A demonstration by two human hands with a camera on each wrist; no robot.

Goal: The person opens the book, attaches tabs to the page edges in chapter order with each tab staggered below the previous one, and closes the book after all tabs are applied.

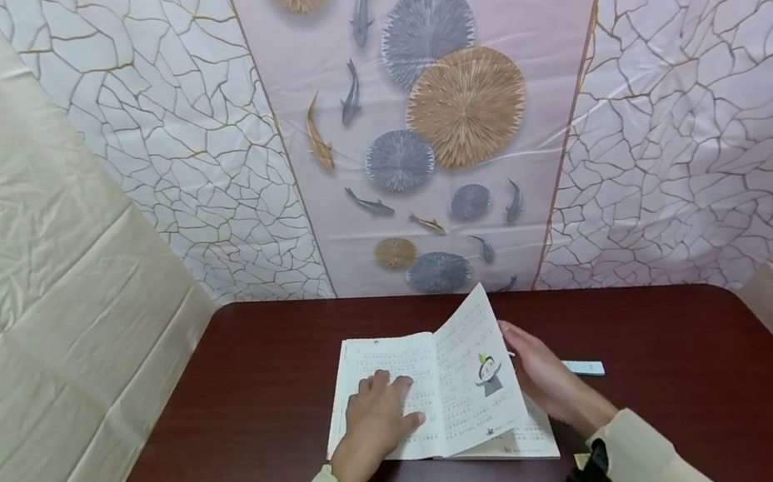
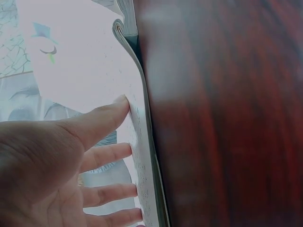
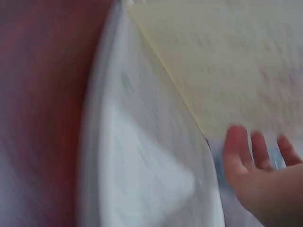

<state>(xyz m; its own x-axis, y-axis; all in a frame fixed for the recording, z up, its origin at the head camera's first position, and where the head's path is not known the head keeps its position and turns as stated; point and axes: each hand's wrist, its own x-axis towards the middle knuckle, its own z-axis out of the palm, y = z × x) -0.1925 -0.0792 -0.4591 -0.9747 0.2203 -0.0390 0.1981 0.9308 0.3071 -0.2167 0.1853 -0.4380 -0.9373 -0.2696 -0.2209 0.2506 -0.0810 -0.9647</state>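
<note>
An open book (image 1: 415, 354) with printed text lies on the table. My left hand (image 1: 376, 415) rests on its left page with the fingers spread; in the left wrist view, the thumb and fingertips (image 2: 124, 101) touch the paper. A right-hand page (image 1: 469, 405) with a small cartoon figure stands lifted and tilted, over the pages below it. Behind that page's right edge is my right hand (image 1: 545, 376), its fingertips partly hidden in the head view. The right wrist view is blurred; there the fingers (image 3: 260, 151) look extended against the back of the raised page (image 3: 203, 61).
On the dark red-brown table (image 1: 235, 433), a small flat white and light-blue object (image 1: 584, 367) lies right of the book, close to my right hand. Patterned cloth (image 1: 412, 211) hangs behind the table's far edge, and pale cloth (image 1: 22, 290) hangs at the left side.
</note>
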